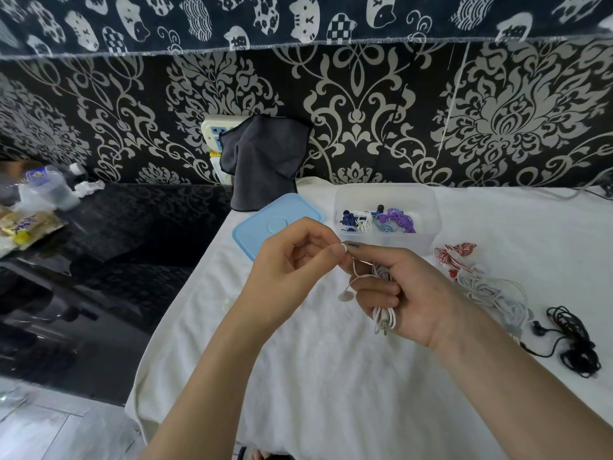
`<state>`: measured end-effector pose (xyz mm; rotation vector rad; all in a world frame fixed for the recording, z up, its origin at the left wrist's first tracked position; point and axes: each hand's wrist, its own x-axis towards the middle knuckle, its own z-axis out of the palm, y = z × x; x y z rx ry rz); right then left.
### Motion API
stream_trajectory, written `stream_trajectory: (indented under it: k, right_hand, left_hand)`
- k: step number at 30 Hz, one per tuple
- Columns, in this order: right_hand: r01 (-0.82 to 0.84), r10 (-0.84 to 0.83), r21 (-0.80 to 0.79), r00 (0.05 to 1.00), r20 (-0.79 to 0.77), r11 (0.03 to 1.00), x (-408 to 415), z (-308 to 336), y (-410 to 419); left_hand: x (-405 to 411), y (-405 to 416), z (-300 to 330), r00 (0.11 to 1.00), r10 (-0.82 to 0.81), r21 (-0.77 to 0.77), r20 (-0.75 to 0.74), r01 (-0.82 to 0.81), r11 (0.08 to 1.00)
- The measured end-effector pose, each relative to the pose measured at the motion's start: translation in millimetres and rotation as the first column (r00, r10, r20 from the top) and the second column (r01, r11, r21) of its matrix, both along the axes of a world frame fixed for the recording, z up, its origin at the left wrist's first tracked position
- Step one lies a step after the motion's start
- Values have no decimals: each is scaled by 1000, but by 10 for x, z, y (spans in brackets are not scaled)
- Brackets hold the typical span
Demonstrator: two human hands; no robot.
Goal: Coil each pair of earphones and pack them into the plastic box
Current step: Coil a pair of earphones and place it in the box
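My right hand (409,293) grips a coiled bundle of white earphones (384,318), its loops hanging below my fingers. My left hand (292,267) pinches the free end of that white cable near one earbud, just in front of the box. The clear plastic box (386,242) stands open behind my hands and holds coiled blue, white and purple earphones (378,220). Its blue lid (262,224) lies flat to the left. To the right lie red-and-white earphones (452,255), a tangle of white earphones (497,292) and black earphones (574,340).
A white cloth (298,376) covers the table. A dark grey towel (262,161) hangs on the patterned wall over a socket. At the left, a lower black surface (132,234) carries a bottle (49,187) and snack packets (23,224).
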<state>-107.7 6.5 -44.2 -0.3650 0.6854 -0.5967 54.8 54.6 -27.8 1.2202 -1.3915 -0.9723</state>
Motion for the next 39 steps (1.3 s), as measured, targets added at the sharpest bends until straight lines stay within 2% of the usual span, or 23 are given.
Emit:
stream_trajectory:
  k: [15,18,22,32,39]
  right_hand:
    - [36,-36,-2,998,-58,999,7,-15,-3]
    - [39,-39,-1,997,-66,999,3,-18,-8]
    - [33,-36,-31,996,-84,999,2,-13,-12]
    - [64,-71,-79,992,-100,995,6,25,12]
    - [40,-68,-170,984,-164,985,15,10,15]
  left_hand:
    - [-33,-6,0,996,63,43,64,-66,997]
    - [-12,-17,-20,990,95,0,100,-95,995]
    - [-28,-8,-17,991,86,-42,97,-83,996]
    - [-46,1,-9,990,122,-46,72,-119,992]
    - [-25,-8,-47,987,136,-40,90,-133,990]
